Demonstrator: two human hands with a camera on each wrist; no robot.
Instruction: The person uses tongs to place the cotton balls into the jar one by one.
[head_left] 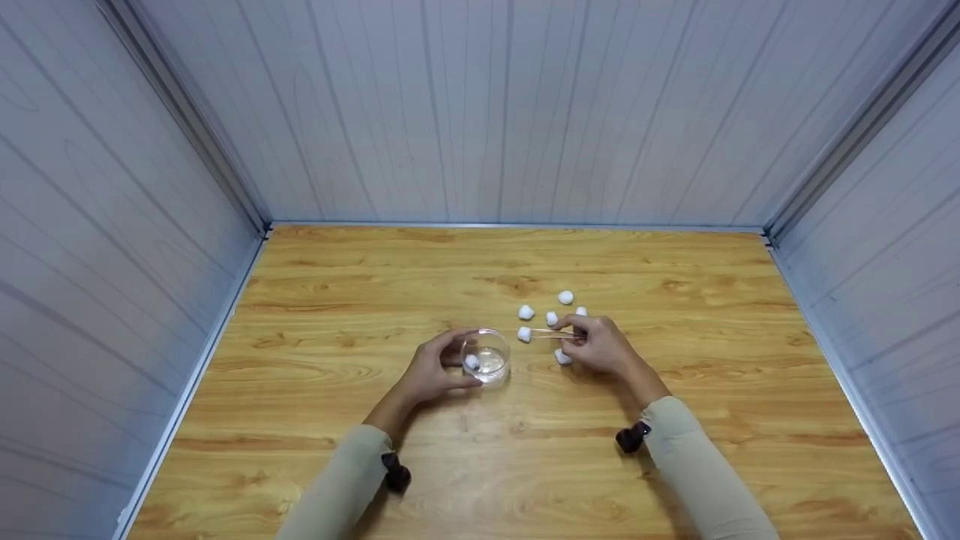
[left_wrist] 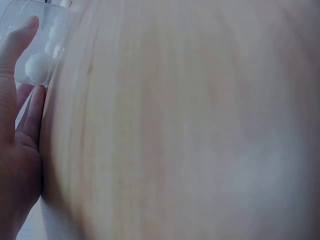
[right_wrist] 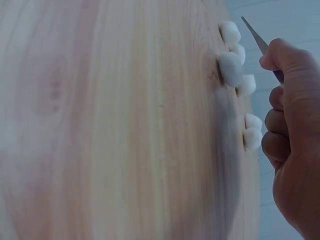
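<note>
My left hand (head_left: 431, 373) holds a small clear round cup (head_left: 498, 377) on the table, thumb on the near side and fingers round the far side. One white cotton ball (head_left: 472, 362) lies inside the cup; it also shows through the clear wall in the left wrist view, close to the left thumb (left_wrist: 25, 40). Tweezers (head_left: 551, 334) are pinched in my right hand (head_left: 602, 346), pointing left toward the cup. Their tips reach a cotton ball (head_left: 524, 334) just right of the cup. In the right wrist view the tweezers (right_wrist: 257, 37) slant upward, other fingers curled into the palm.
Several more cotton balls lie loose around the right hand, among them one at the back (head_left: 565, 298), one farther left (head_left: 526, 312) and one near the palm (head_left: 562, 357). The wood-grain table (head_left: 337, 300) is bounded by pale panel walls (head_left: 465, 112) at the back and sides.
</note>
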